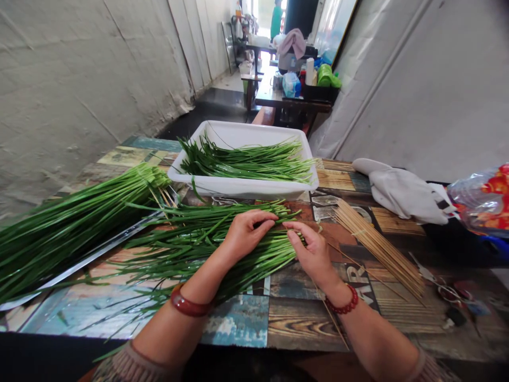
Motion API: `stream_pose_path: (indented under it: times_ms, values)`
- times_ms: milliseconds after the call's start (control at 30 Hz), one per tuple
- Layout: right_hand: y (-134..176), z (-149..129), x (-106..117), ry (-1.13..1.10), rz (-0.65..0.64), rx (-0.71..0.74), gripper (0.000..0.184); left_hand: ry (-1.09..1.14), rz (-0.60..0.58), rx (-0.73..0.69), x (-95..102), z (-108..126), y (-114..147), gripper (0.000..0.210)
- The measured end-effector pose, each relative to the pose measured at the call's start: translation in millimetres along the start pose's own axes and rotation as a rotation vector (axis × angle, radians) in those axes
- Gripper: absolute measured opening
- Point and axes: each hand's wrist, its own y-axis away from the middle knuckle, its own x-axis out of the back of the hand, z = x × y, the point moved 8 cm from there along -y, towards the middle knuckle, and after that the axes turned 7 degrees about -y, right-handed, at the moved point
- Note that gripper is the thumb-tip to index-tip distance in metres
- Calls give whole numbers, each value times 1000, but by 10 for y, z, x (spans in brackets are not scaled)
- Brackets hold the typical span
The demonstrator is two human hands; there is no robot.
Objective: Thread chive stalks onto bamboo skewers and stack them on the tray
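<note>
A loose pile of garlic chives (pixel 183 228) lies on the table, its pale stem ends toward the right. Over those stems my left hand (pixel 250 231) is curled, thumb and fingertips closed on chives. My right hand (pixel 312 252) faces it from the right, with bent index finger and thumb closing around the stem ends; how many stalks it grips I cannot make out. Behind the pile stands a white plastic tub (pixel 238 185) with more chives (pixel 250 162) inside. To the left, a thick bunch of chives (pixel 91 212) rests along a long metal strip (pixel 99 257).
Right of my hands lies a bundle of thin wooden skewers (pixel 374 244), with a few loose ones nearby. Farther right are scissors (pixel 431 276), a pale cloth cap (pixel 405 191) and a clear plastic bag (pixel 485 196). Another cluttered table (pixel 270 95) stands behind.
</note>
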Motion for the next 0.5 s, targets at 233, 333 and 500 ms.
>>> stream_pose_path:
  times_ms: [233,333,500]
  values:
    - [-11,-61,20,8,13,40,23,-93,-33,-52,-34,118,-6,16]
    - [-12,-67,23,6,14,49,22,-75,-29,-53,-42,143,-5,15]
    - [-12,-89,38,-1,8,46,22,29,-50,25,-90,85,0,19]
